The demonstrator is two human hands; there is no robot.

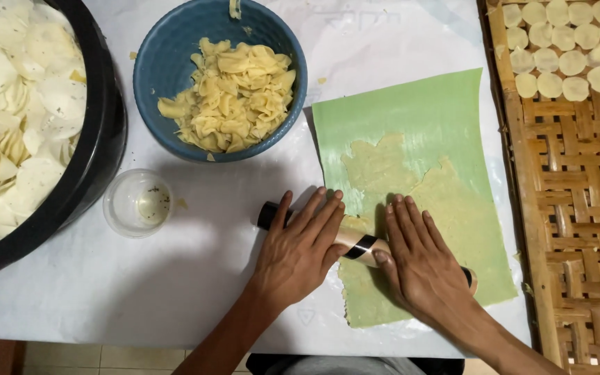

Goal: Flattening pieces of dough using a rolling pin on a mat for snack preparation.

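A green sheet (425, 118) lies on the white-covered table, with thin yellow dough (453, 201) spread flat over its near half. Across the dough's near end lies a tan roller with black bands (360, 247). My left hand (301, 251) presses flat on the roller's left part, fingers stretched out and apart. My right hand (419, 262) rests palm down on its right part, fingers pointing away from me over the dough.
A blue bowl (155, 76) of yellow dough scraps stands at the back. A large black tub (102, 139) of white round slices fills the left. A small clear cup (137, 203) sits beside it. A woven bamboo tray (578, 208) with round dough discs lies at right.
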